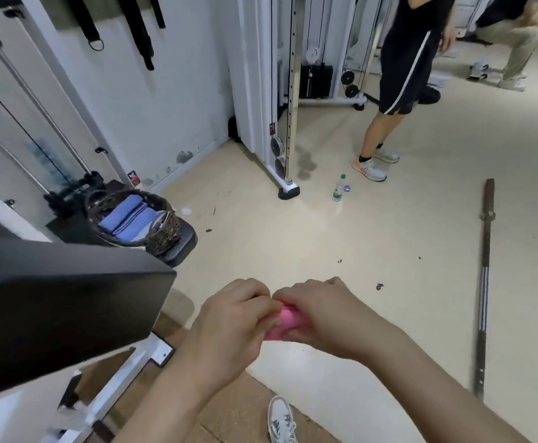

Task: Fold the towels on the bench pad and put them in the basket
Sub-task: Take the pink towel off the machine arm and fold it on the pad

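We hold the pink towel (282, 324) bunched between both hands, over the floor at about three o'clock from the black bench pad (69, 289). The left hand (232, 318) and right hand (319, 311) both have their fingers (255, 298) curled round the cloth, pinching it. Most of it is hidden, so we cannot tell how far the fold has got. To do this well, we judge, we should line up the edges, press the bundle flat and keep a firm grip. Then we carry it to the wicker basket (165, 233) at ten o'clock and lay it beside the folded blue towels (127, 215).
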`<state>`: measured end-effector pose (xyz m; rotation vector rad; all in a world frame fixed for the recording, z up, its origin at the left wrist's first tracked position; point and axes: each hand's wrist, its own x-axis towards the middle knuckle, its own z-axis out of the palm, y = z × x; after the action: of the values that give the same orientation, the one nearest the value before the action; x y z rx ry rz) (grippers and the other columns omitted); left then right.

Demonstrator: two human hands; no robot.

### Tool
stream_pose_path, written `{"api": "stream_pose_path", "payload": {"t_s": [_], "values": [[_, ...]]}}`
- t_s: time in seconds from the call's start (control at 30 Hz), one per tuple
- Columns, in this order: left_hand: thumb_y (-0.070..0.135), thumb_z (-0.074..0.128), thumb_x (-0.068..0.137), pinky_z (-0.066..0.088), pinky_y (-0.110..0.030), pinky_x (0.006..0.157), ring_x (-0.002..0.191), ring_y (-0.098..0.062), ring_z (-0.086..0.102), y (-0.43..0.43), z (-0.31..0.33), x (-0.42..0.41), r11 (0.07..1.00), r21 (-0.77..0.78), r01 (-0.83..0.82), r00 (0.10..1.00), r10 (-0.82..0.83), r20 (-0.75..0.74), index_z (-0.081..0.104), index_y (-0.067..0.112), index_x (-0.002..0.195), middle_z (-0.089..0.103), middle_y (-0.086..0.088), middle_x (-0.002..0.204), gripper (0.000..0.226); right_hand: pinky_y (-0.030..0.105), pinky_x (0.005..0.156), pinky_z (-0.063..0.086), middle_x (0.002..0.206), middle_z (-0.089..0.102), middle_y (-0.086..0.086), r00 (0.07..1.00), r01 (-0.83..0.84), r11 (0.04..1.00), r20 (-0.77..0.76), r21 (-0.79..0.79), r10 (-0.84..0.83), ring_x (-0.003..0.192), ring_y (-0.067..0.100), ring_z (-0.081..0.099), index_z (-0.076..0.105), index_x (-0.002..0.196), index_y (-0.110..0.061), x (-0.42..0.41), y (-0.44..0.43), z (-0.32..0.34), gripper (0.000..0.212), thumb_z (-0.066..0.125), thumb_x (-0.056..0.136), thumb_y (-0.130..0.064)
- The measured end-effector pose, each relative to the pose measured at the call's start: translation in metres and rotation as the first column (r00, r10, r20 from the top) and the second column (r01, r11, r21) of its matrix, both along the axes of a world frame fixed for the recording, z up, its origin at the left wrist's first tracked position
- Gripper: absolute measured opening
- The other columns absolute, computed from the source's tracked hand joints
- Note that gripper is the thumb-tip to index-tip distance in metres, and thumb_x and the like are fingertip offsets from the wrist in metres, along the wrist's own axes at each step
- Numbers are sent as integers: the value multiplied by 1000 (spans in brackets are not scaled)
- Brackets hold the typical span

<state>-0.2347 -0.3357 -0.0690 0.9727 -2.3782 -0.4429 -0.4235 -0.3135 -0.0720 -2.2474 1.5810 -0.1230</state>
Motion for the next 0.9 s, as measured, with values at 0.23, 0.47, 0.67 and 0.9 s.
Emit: {"api": "stream_pose_path", "payload": {"t_s": [0.23,0.47,0.67,0.9], "values": [[35,54,88,47,-25,79,95,-11,57,-91,1,-24,953,162,-255,967,247,66,63,27,98,60,11,105,16,31,70,37,103,50,-12,988,-27,999,-152,-37,21,96,15,49,49,121,-38,-55,-119,16,29,51,91,-38],[34,67,85,38,-19,69,82,-3,52,-169,-12,-44,753,340,-564,807,589,34,63,34,91,62,17,80,7,34,84,46,108,47,-8,973,-229,966,28,122,227,101,16,49,54,121,-32,-68,-256,4,48,40,82,-7],[23,72,83,43,-19,71,86,-1,56,-252,-35,-47,556,374,-742,597,802,-7,63,36,90,64,27,88,17,33,85,47,96,66,-14,942,-279,959,202,37,267,94,8,55,67,105,-37,-64,-381,-8,23,69,83,-34],[30,54,89,44,-23,89,102,-16,64,-302,-42,-29,414,187,-891,441,888,131,73,25,111,72,8,107,30,27,84,46,99,65,-13,822,-513,857,318,51,473,95,10,59,72,104,-29,-15,-469,-26,21,61,89,-19]]}}
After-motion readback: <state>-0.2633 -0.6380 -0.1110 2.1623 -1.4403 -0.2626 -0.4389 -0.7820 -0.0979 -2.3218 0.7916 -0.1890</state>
